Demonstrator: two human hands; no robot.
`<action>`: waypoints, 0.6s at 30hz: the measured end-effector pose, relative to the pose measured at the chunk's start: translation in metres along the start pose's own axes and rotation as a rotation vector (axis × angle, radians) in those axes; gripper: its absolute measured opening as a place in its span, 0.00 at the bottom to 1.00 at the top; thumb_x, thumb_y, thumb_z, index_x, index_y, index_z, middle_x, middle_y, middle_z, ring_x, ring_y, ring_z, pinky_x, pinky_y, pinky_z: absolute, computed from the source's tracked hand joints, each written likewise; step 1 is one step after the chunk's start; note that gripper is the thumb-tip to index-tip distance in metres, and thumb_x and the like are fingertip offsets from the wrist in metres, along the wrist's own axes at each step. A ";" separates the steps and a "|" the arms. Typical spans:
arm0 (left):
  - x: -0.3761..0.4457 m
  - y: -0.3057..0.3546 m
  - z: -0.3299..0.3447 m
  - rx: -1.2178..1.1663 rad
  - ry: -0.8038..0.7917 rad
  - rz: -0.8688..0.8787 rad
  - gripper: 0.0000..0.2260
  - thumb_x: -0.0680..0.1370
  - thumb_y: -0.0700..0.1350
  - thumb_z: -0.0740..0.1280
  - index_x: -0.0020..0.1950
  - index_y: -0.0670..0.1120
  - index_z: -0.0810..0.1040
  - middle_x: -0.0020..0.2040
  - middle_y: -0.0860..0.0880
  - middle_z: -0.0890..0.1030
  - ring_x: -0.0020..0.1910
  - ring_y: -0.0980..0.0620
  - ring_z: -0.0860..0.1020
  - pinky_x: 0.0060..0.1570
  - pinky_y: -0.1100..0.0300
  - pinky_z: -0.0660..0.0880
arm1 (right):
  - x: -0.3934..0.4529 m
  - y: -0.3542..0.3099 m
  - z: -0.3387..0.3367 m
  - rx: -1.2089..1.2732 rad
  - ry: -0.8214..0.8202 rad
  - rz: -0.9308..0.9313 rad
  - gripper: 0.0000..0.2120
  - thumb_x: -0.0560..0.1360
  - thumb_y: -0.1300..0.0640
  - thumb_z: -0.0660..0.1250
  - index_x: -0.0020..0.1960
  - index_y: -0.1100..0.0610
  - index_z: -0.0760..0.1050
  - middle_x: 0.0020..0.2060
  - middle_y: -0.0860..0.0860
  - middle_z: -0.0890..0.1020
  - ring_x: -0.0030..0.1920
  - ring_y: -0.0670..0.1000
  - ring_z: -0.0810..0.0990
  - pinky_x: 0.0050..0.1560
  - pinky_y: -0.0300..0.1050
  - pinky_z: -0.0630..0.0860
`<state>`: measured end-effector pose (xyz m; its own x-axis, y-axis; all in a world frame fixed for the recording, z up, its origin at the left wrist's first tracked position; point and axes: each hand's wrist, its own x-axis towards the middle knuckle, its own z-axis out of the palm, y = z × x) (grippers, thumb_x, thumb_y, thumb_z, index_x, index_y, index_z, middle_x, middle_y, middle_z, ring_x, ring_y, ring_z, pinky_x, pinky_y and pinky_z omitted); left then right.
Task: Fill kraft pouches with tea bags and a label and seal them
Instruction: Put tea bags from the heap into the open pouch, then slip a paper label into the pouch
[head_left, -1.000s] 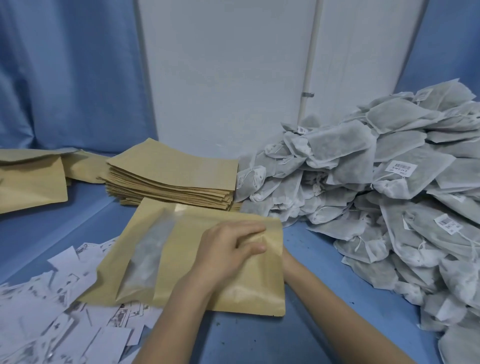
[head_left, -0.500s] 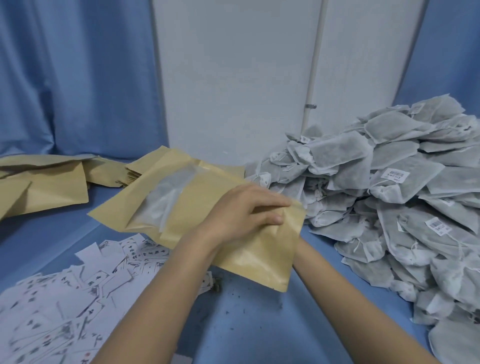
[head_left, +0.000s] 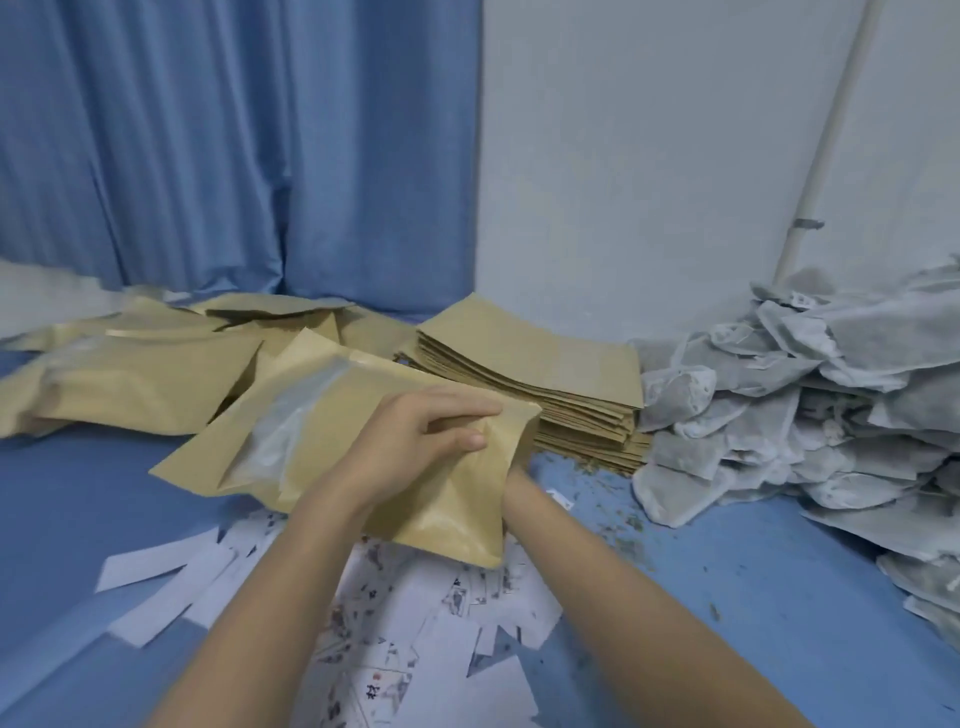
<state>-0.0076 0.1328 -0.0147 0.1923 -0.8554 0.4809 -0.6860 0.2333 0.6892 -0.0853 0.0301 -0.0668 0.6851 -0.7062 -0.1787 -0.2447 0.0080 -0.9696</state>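
Blue surface (head_left: 727, 597); left hand (head_left: 415, 447) pinches kraft pouch (head_left: 363, 415) top, lifted above labels (head_left: 415, 623) mid-surface; right hand hidden behind, grip unclear; press seal evenly along whole edge

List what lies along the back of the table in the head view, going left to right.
Filled kraft pouches → flat stack of empty kraft pouches → heap of tea bags. The pouch held in the left hand overlaps the first two, so it is left out.
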 end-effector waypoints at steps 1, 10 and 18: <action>-0.004 -0.010 -0.003 -0.025 0.005 -0.026 0.14 0.71 0.38 0.73 0.55 0.50 0.83 0.56 0.56 0.82 0.57 0.65 0.77 0.58 0.72 0.69 | 0.003 0.004 0.008 -0.016 -0.006 -0.024 0.12 0.82 0.65 0.51 0.58 0.64 0.71 0.48 0.51 0.73 0.48 0.46 0.73 0.53 0.37 0.75; -0.020 -0.056 -0.012 -0.084 0.078 -0.146 0.14 0.72 0.42 0.73 0.49 0.61 0.82 0.47 0.64 0.83 0.48 0.68 0.79 0.48 0.76 0.69 | -0.020 0.015 -0.022 -0.596 0.170 -0.476 0.08 0.75 0.65 0.62 0.46 0.57 0.80 0.38 0.47 0.82 0.37 0.44 0.78 0.39 0.28 0.70; -0.014 -0.058 -0.009 -0.114 0.110 -0.195 0.12 0.71 0.41 0.73 0.54 0.52 0.84 0.48 0.60 0.84 0.49 0.67 0.79 0.48 0.77 0.69 | -0.031 0.061 -0.051 -1.045 0.015 -0.173 0.38 0.61 0.26 0.64 0.61 0.52 0.73 0.56 0.50 0.69 0.58 0.50 0.69 0.58 0.47 0.70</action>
<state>0.0363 0.1351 -0.0563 0.3924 -0.8355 0.3846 -0.5464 0.1246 0.8282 -0.1570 0.0164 -0.1114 0.7601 -0.6484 -0.0430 -0.6184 -0.7013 -0.3547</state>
